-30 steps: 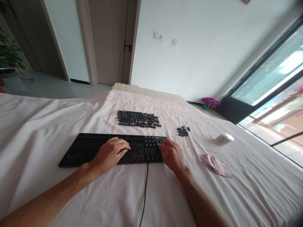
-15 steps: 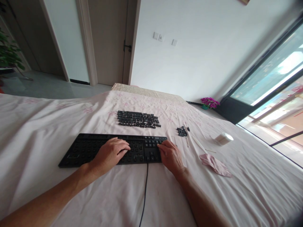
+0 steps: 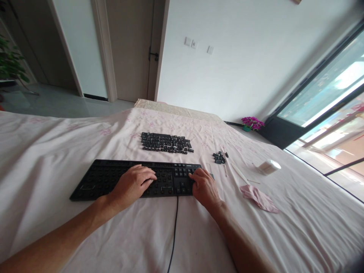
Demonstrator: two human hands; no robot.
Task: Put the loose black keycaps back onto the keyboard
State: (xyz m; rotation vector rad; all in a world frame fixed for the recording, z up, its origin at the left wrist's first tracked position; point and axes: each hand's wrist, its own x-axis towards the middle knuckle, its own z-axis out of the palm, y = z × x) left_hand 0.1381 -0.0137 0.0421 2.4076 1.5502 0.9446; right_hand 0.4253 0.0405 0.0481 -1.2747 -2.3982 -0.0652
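Observation:
A black keyboard (image 3: 113, 170) lies on the bedcover; many keys on its left and middle are off, while keycaps sit on the number pad (image 3: 180, 173). My left hand (image 3: 135, 182) rests on the middle of the board, fingers stretched out and close together. At the right end, my right hand (image 3: 204, 185) is closed over the keyboard, its thumb side on the number pad and its other fingers bent and partly hidden. Loose black keycaps (image 3: 166, 143) lie in rows behind the board. A smaller heap of keycaps (image 3: 219, 157) is to the right.
A black cable (image 3: 174, 231) runs from the keyboard towards me. On the right lie a pink cloth (image 3: 259, 198), a white round container (image 3: 269, 167) and thin sticks like cotton swabs (image 3: 226, 171). The pale bedcover (image 3: 51, 151) is wrinkled. Purple flowers (image 3: 252, 123) stand beyond the bed.
Almost nothing differs. Both hands stay at the same places on the keyboard, and the view has shifted only slightly.

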